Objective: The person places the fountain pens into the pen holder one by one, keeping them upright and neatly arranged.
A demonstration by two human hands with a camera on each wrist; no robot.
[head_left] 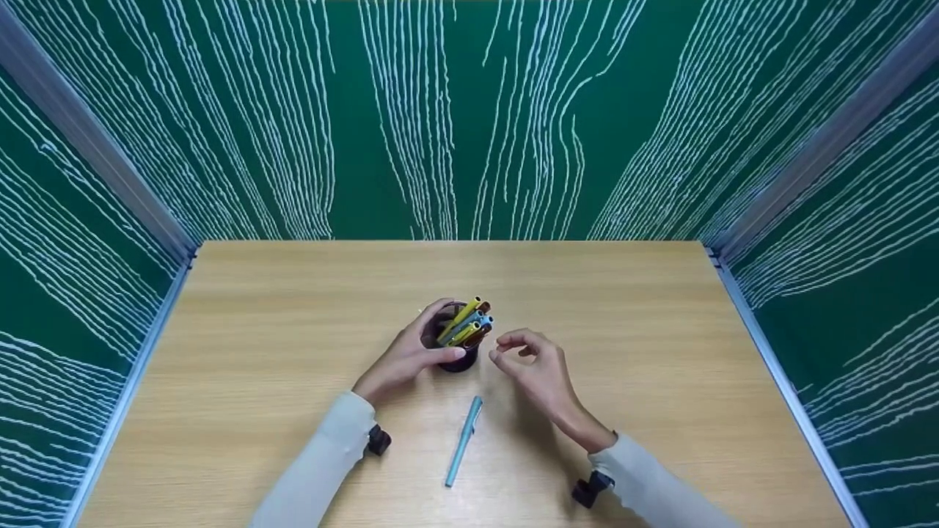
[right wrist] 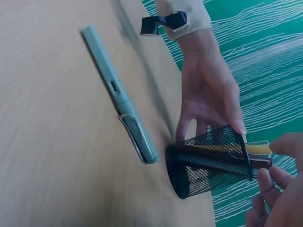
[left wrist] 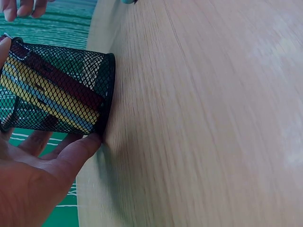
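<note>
A black mesh pen holder (head_left: 463, 364) stands on the table, tilted slightly if at all. Its pens lean to the right: yellow (head_left: 462, 314), blue and dark brown ones, several in all. My left hand (head_left: 406, 359) grips the holder from its left side, with the thumb across the near side. Just right of the pen tops, my right hand (head_left: 541, 372) hovers with loosely bent fingers, thumb close to the index finger and nothing visible between them. A teal capped pen (head_left: 463, 442) with a metal clip lies on the table in front of the holder, touched by neither hand.
The light wooden table (head_left: 293, 308) carries the holder and the loose pen. Green panels (head_left: 484, 147) with white wavy lines stand behind it and at both sides, joined by metal posts. A small black device (head_left: 378, 440) sits on each wrist.
</note>
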